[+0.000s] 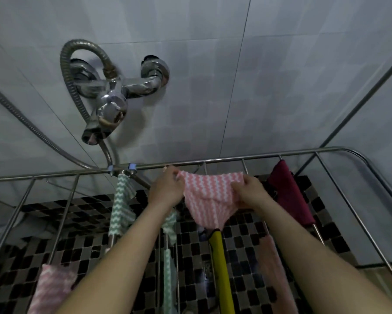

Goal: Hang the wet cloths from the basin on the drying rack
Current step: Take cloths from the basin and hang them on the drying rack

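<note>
A pink-and-white zigzag cloth (207,198) is stretched between my hands above the far bars of the steel drying rack (235,158). My left hand (168,189) pinches its left top corner. Its right edge is gripped by my right hand (250,191). The cloth's lower part sags in a fold over the bars. Several cloths hang on the rack: a green zigzag one (121,207), a maroon one (289,193), a yellow one (220,268), a second pink zigzag one (52,288) at the near left and a pale pink one (274,268). The basin is out of view.
A chrome shower mixer tap (113,96) with a metal hose (68,71) juts from the white tiled wall above the rack's left half. Black and grey mosaic floor tiles (81,214) lie below the rack. Bare rack bars (63,214) run at the left.
</note>
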`<action>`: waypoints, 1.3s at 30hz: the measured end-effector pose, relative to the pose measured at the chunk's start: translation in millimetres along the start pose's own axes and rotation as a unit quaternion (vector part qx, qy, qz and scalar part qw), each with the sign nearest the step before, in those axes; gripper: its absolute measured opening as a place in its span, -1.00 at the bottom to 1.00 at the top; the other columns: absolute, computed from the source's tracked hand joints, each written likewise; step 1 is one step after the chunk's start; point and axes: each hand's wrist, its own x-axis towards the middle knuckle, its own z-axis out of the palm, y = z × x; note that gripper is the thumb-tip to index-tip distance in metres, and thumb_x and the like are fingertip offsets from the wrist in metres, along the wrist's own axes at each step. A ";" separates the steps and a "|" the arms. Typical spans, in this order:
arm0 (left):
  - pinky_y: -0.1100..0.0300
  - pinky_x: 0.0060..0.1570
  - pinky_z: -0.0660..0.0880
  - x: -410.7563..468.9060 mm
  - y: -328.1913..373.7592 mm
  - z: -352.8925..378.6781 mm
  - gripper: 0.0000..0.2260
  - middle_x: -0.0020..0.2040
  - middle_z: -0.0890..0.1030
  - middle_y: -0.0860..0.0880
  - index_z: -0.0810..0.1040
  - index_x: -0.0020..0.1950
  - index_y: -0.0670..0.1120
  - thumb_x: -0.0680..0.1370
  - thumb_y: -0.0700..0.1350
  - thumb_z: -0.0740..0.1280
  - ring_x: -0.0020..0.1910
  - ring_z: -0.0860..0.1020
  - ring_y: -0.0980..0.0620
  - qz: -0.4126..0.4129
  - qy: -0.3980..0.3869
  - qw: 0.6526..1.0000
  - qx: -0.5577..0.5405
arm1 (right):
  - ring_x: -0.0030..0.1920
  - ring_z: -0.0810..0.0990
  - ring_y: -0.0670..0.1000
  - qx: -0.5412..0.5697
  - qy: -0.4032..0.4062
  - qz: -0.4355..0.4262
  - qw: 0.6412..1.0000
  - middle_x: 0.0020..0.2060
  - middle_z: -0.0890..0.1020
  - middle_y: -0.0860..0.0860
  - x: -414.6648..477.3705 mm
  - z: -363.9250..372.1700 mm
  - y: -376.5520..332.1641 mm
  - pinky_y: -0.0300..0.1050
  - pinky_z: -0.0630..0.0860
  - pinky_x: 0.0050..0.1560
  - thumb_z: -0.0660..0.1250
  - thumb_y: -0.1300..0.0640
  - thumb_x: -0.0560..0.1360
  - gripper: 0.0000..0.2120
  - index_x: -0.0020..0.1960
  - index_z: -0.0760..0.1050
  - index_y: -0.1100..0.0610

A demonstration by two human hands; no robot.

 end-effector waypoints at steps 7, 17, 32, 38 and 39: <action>0.00 -0.08 0.58 31.3 4.6 6.3 -0.89 -0.19 0.67 -0.06 0.34 0.08 0.02 0.60 -0.01 0.11 -0.31 0.60 -0.08 -0.021 -0.037 0.998 0.053 | 0.03 0.61 0.12 -0.060 0.091 -0.028 0.994 0.09 0.63 0.13 23.0 17.0 -3.7 0.01 0.57 0.07 0.19 0.15 0.56 -0.69 0.26 0.49 0.19; 0.18 -0.32 0.30 -15.4 19.3 15.6 -0.81 -0.24 0.51 0.11 0.43 -0.05 0.06 0.55 0.16 0.26 -0.31 0.47 0.13 0.039 -0.064 0.985 0.156 | -0.01 0.61 0.18 -0.210 0.137 -0.114 0.961 -0.02 0.64 0.17 29.0 31.0 -13.9 -0.08 0.51 -0.09 0.27 0.06 0.56 -0.71 0.18 0.54 0.21; 0.23 -0.41 0.39 -34.8 8.3 45.2 -0.73 -0.42 0.57 0.07 0.63 -0.28 0.01 0.54 0.11 0.32 -0.41 0.54 0.16 0.047 -0.150 0.986 0.063 | -0.32 0.62 0.07 -0.211 0.092 -0.113 0.967 -0.38 0.62 0.09 17.6 61.4 -30.6 0.02 0.61 -0.23 0.26 -0.10 0.57 -0.60 -0.24 0.58 0.19; 0.21 -0.25 0.46 -32.2 4.4 43.6 -0.80 -0.38 0.61 0.08 0.67 -0.23 -0.04 0.53 0.01 0.39 -0.36 0.55 0.19 -0.004 -0.170 0.984 -0.059 | -0.27 0.65 0.06 -0.141 0.018 -0.026 0.989 -0.33 0.64 0.07 17.0 57.6 -25.9 0.00 0.60 -0.14 0.19 -0.17 0.58 -0.56 -0.28 0.53 0.12; 0.21 -0.24 0.46 -32.8 3.7 43.1 -0.80 -0.40 0.61 0.08 0.69 -0.22 -0.06 0.52 0.01 0.39 -0.38 0.54 0.20 -0.008 -0.172 0.983 -0.070 | -0.26 0.66 0.07 -0.146 0.010 -0.027 0.989 -0.33 0.64 0.08 16.1 58.0 -26.0 0.02 0.61 -0.12 0.17 -0.18 0.59 -0.55 -0.28 0.53 0.12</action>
